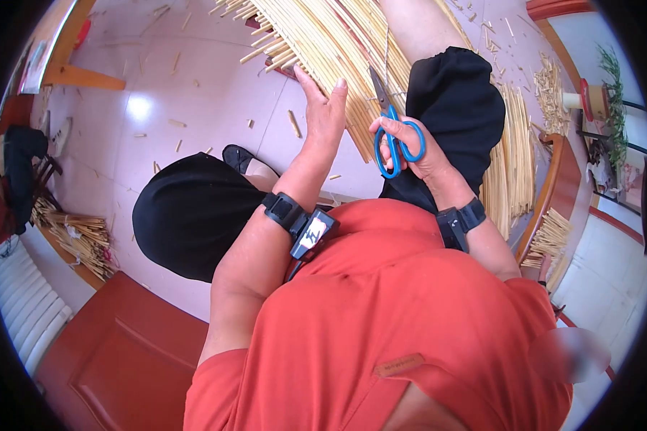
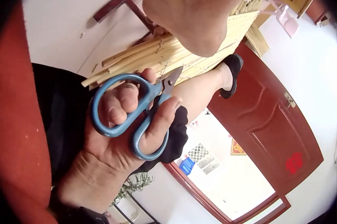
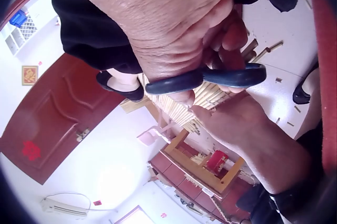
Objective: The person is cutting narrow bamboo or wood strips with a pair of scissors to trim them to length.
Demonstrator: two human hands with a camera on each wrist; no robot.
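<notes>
My right hand [image 1: 425, 152] holds blue-handled scissors [image 1: 388, 164], with fingers and thumb through the handle loops. Their dark blades point away from me over a mat of thin straw-coloured sticks [image 1: 327, 43], which is tied with thread. In the left wrist view the scissors [image 2: 120, 132] lie close over the mat's near end, beside the knots [image 2: 162, 51]. Beside the mat's left edge is my left hand [image 1: 325, 122], its thumb and forefinger extended and spread apart, overlapping the sticks. The right wrist view shows the left hand [image 3: 237, 121] at the mat, its other fingers mostly hidden.
More sticks [image 1: 510, 158] lie to the right of my knee, and a bundle [image 1: 83, 237] lies at the left. Offcuts [image 1: 295, 123] are scattered over the tiled floor. A red-brown chair [image 1: 122, 345] stands at the lower left, and a wooden frame [image 1: 553, 201] at the right.
</notes>
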